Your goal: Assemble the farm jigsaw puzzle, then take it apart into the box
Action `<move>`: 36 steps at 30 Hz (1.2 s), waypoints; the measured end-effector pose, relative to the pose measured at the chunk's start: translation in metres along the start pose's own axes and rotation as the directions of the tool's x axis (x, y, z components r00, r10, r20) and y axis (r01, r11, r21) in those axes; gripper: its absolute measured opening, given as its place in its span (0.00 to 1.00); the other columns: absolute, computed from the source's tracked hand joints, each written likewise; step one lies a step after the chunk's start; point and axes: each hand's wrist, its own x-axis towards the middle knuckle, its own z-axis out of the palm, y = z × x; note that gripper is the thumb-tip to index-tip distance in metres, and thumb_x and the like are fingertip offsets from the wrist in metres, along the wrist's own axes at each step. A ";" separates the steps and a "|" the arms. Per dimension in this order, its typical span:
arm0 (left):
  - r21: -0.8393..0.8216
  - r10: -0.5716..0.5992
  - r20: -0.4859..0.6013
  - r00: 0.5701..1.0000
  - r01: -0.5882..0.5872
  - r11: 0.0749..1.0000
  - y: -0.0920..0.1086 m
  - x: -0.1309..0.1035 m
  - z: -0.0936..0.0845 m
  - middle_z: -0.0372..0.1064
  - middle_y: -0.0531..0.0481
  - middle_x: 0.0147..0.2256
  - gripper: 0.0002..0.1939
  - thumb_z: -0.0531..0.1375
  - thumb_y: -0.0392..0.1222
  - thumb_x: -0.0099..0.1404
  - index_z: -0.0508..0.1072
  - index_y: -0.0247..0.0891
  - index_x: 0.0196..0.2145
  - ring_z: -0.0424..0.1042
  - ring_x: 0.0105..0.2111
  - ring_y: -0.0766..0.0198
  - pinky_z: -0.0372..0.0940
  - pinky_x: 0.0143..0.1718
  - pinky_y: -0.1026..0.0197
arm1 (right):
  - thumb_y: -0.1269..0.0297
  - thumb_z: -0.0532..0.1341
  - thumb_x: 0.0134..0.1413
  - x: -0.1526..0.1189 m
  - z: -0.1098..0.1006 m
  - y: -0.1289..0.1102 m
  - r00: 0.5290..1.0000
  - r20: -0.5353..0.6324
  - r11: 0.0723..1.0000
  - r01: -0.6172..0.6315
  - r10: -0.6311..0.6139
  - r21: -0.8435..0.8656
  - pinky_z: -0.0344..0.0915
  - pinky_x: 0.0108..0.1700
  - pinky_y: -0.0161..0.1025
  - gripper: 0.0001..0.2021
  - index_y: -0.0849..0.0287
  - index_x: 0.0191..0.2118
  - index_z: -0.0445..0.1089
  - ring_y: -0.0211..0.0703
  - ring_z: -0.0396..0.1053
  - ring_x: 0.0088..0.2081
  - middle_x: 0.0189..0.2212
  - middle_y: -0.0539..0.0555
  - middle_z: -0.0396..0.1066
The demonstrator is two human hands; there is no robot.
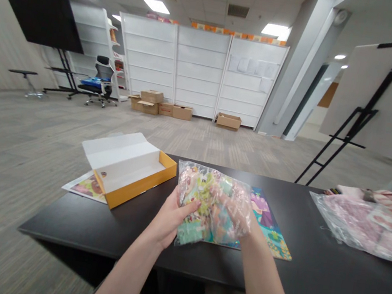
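Observation:
A clear plastic bag (200, 180) full of colourful pieces is held up over the black table. My left hand (174, 216) grips the bag's left side, thumb across its front. My right hand (234, 211) reaches inside the bag from the right, its fingers seen only through the plastic among the pieces; what they hold is hidden. Beneath and behind the bag lies a colourful picture board (274, 230). An open yellow box (140, 185) with a white inside stands to the left, partly over a printed sheet (88, 187).
The black table (93, 222) has its front edge close to me. A plastic bag with pink contents (367, 223) lies at the right. Beyond are a black easel stand (350, 122), cardboard boxes (151, 102), an office chair (101, 82) and white shelving.

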 end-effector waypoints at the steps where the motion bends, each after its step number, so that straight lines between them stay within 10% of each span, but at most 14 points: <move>1: -0.004 0.003 -0.016 1.000 -0.003 1.000 0.002 0.000 -0.001 0.77 0.40 0.50 0.36 0.74 0.36 0.51 0.68 0.39 0.56 0.78 0.48 0.48 0.72 0.51 0.49 | 0.42 0.69 0.44 0.001 -0.002 0.000 1.000 -0.005 0.999 -0.016 0.016 0.048 0.74 0.36 0.49 0.25 0.53 0.44 0.77 0.58 0.77 0.37 0.31 0.56 0.79; 6: -0.032 0.000 -0.101 0.995 -0.003 0.999 0.020 0.002 -0.012 0.79 0.40 0.45 0.31 0.73 0.33 0.52 0.71 0.36 0.53 0.79 0.44 0.48 0.74 0.49 0.50 | 0.43 0.72 0.39 0.010 -0.025 0.009 0.983 -0.173 0.988 -0.036 0.061 0.148 0.74 0.36 0.44 0.30 0.59 0.45 0.72 0.50 0.77 0.35 0.33 0.55 0.79; 11: -0.146 -0.009 -0.227 0.974 -0.025 0.989 0.040 0.005 -0.031 0.81 0.41 0.41 0.27 0.68 0.33 0.57 0.72 0.34 0.55 0.81 0.41 0.50 0.75 0.49 0.50 | 0.46 0.71 0.41 0.013 -0.064 0.022 0.912 -0.406 0.981 -0.024 -0.058 -0.193 0.73 0.39 0.43 0.31 0.59 0.48 0.69 0.48 0.76 0.37 0.38 0.56 0.77; 17: -0.264 -0.029 -0.208 0.978 -0.028 0.964 0.044 0.000 -0.041 0.81 0.41 0.42 0.26 0.62 0.38 0.64 0.69 0.34 0.59 0.80 0.45 0.48 0.74 0.51 0.49 | 0.55 0.67 0.48 0.010 -0.085 0.041 0.977 -0.210 0.727 -0.169 0.034 -0.666 0.69 0.42 0.44 0.19 0.58 0.45 0.73 0.55 0.76 0.43 0.39 0.59 0.78; 25: -0.250 -0.055 -0.193 0.980 0.005 0.968 0.040 -0.003 -0.029 0.81 0.41 0.40 0.26 0.64 0.36 0.61 0.71 0.32 0.57 0.80 0.43 0.49 0.75 0.50 0.51 | 0.60 0.66 0.48 0.011 -0.090 0.063 0.979 -0.159 0.539 -0.203 0.127 -0.818 0.68 0.41 0.40 0.14 0.58 0.41 0.75 0.52 0.76 0.41 0.39 0.59 0.79; 30: -0.186 -0.090 -0.228 0.969 0.047 0.981 0.037 -0.002 -0.020 0.81 0.41 0.40 0.25 0.65 0.34 0.60 0.72 0.32 0.55 0.81 0.40 0.50 0.76 0.47 0.51 | 0.61 0.65 0.47 0.011 -0.102 0.053 0.962 -0.274 0.575 -0.225 0.003 -0.786 0.68 0.38 0.41 0.09 0.58 0.35 0.77 0.50 0.76 0.35 0.35 0.59 0.79; 34: -0.121 -0.066 -0.152 0.986 0.048 0.991 0.031 -0.001 -0.019 0.81 0.41 0.42 0.26 0.69 0.35 0.57 0.73 0.33 0.54 0.81 0.42 0.50 0.75 0.48 0.52 | 0.54 0.64 0.50 0.004 -0.100 0.018 0.883 -0.434 0.851 -0.081 -0.180 -0.519 0.69 0.33 0.41 0.13 0.59 0.36 0.75 0.46 0.73 0.30 0.31 0.58 0.77; 36: -0.098 -0.099 -0.116 0.988 0.088 0.991 0.027 -0.001 -0.017 0.80 0.39 0.43 0.27 0.70 0.35 0.57 0.73 0.33 0.54 0.80 0.42 0.49 0.75 0.48 0.51 | 0.50 0.66 0.50 -0.002 -0.090 -0.001 0.921 -0.358 0.954 0.045 -0.155 -0.297 0.67 0.27 0.38 0.17 0.60 0.36 0.75 0.41 0.70 0.25 0.27 0.56 0.76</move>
